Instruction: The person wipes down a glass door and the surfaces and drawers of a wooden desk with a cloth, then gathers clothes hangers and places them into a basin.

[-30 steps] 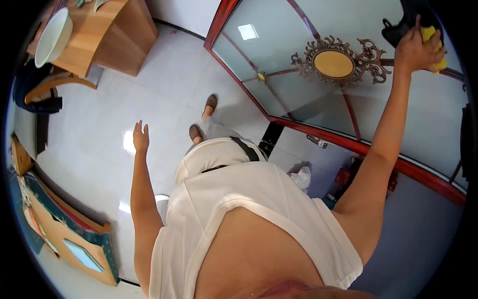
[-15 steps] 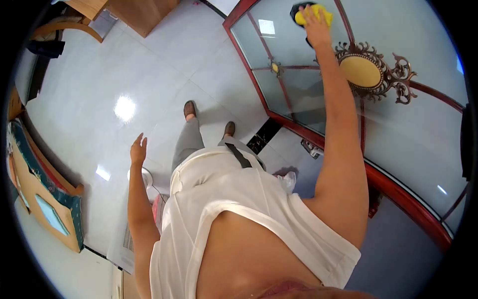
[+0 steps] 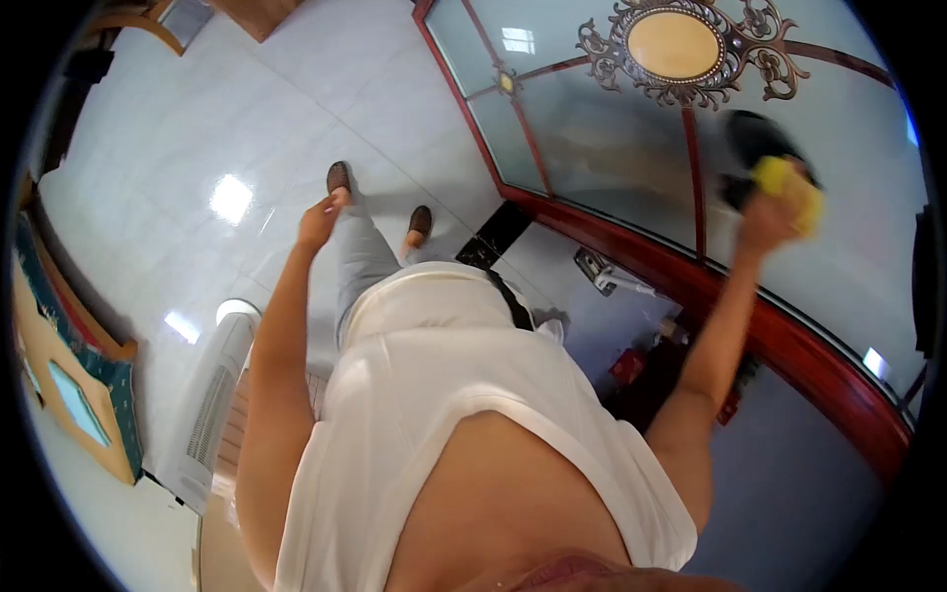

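Observation:
My right hand (image 3: pixel 769 222), blurred by motion, presses a yellow cloth (image 3: pixel 794 192) to the lower glass pane (image 3: pixel 631 148) of a red-framed door. A dark shape beside the cloth may be its reflection or a black part of it; I cannot tell which. Above the hand, an ornate metal fitting with a yellow oval (image 3: pixel 676 44) is fixed to the glass. My left hand (image 3: pixel 317 223) hangs in the air over the floor, near my leg, with loosely bent fingers and nothing visible in it.
A white appliance with a grille (image 3: pixel 209 409) stands at my left. Beyond it are a wooden board with teal edging (image 3: pixel 113 414) and wooden furniture (image 3: pixel 258 15). The red door frame (image 3: pixel 681 281) runs down to the right. Small items lie under it, including a red one (image 3: pixel 627 366).
My right hand has moved with the yellow cloth from the upper glass, past the fitting, to the lower right pane. My left hand has come closer to my leg, and the view has shifted.

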The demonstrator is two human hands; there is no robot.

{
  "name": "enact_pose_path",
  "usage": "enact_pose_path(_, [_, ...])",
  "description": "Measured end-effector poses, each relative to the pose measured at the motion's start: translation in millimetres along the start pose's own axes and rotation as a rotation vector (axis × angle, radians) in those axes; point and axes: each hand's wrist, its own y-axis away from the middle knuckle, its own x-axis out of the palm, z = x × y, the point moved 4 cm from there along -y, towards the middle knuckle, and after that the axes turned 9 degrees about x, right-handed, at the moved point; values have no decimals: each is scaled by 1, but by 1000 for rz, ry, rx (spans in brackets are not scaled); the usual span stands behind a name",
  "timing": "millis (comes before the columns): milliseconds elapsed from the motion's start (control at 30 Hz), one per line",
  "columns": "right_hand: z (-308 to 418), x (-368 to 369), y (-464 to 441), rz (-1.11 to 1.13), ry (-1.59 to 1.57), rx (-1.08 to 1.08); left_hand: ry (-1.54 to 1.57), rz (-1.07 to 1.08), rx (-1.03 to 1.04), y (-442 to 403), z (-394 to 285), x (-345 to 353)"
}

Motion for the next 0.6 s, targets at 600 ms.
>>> enact_pose_path(600, [144, 106, 123, 550, -247, -417, -172, 177, 59, 45, -42, 52])
